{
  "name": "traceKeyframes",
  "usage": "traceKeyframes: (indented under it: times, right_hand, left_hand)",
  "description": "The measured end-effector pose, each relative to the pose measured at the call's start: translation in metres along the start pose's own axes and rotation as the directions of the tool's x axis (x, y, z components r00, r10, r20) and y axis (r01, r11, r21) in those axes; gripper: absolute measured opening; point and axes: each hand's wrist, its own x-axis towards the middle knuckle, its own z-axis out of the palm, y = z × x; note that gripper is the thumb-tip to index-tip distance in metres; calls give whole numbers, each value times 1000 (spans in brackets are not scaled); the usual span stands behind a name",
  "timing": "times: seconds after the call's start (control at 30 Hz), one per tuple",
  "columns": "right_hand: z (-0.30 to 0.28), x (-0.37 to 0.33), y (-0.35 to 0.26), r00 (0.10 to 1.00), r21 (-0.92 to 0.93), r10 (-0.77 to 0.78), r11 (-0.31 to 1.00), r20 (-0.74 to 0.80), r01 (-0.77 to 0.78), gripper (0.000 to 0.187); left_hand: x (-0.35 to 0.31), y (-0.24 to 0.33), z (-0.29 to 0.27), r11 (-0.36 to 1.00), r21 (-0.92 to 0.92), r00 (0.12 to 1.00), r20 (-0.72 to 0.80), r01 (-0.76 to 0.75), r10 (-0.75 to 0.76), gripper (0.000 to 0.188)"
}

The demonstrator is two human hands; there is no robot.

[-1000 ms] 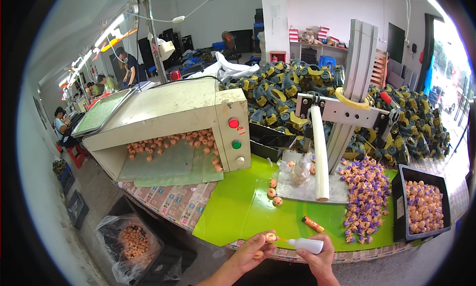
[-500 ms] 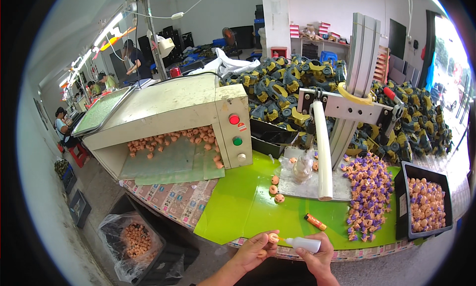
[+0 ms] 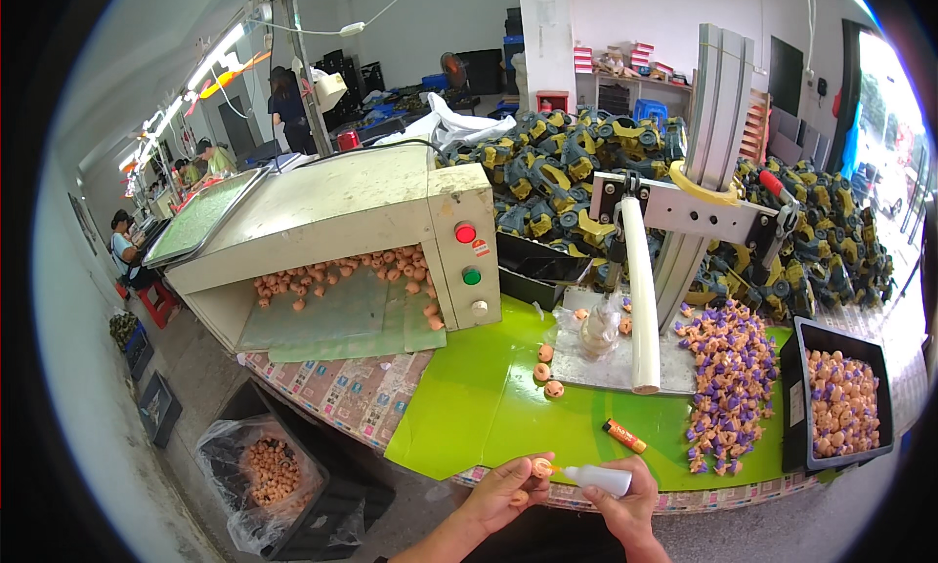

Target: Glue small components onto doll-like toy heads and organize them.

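Near the table's front edge, my left hand [image 3: 500, 497] is closed on a small peach doll head [image 3: 540, 468], pinched at the fingertips. A second peach head [image 3: 519, 499] sits lower against the same fingers. My right hand [image 3: 625, 500] grips a white squeeze bottle [image 3: 601, 480] lying almost level, its thin tip pointing left and meeting the pinched head. Whether any liquid comes out is too small to tell. Just beyond the bottle, an orange tube [image 3: 625, 436] lies on the green sheet [image 3: 469, 407].
A press with a white lever [image 3: 639, 309] stands mid-table, several loose heads [image 3: 543, 372] beside its plate. Rightward lie a pile of purple-and-peach figures [image 3: 728, 377] and a black bin [image 3: 796, 397] of heads. Left is a beige machine [image 3: 342, 202]; below it, a plastic-lined bin [image 3: 327, 509].
The view has shifted very slightly. Both hands keep nearly the same pose, the bottle tip still at the doll head. A person in the background has turned.
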Motion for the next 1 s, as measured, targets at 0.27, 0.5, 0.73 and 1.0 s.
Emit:
traceKeyframes:
  times: [0.27,0.5,0.73,1.0]
  right_hand:
    - [-5,1,-6,998,-118,-59,991,-20,56,32]
    - [-11,4,-25,986,-224,-163,961,20,163,32]
    - [2,2,-6,982,32,108,994,-156,-105,29]
    - [32,33,17,997,-246,-76,967,-6,72,36]
  left_hand:
    - [0,1,1,1000,1,1000,3,-6,6,46]
    - [2,-1,-2,997,-61,999,12,-37,38,45]
    - [-2,1,-2,994,-85,998,-2,-70,70,39]
    - [-5,6,10,989,-14,988,31,-148,149,34]
